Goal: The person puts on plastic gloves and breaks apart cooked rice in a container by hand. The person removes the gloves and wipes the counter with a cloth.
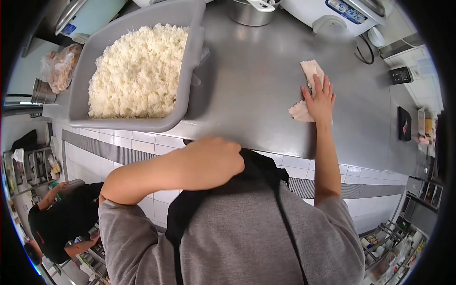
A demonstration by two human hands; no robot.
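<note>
My right hand (pixel 321 99) lies flat on a crumpled, pale pinkish-white cloth (pixel 311 69), pressing it against the steel tabletop (pixel 256 85). Its fingers are stretched out and slightly apart, and cloth shows on both sides of the palm. My left arm bends across my body. In front of my chest, beside the black apron (pixel 190 209), my left hand (pixel 221 159) is closed. Its fingers are turned away from view, so anything in them is hidden.
A large grey tub (pixel 190 80) of cooked white rice (pixel 137 71) stands at the table's left. Behind are a metal pot (pixel 251 14) and a white appliance (pixel 318 16). A plastic bag (pixel 61 66) lies left of the tub. Another person (pixel 66 218) works at lower left.
</note>
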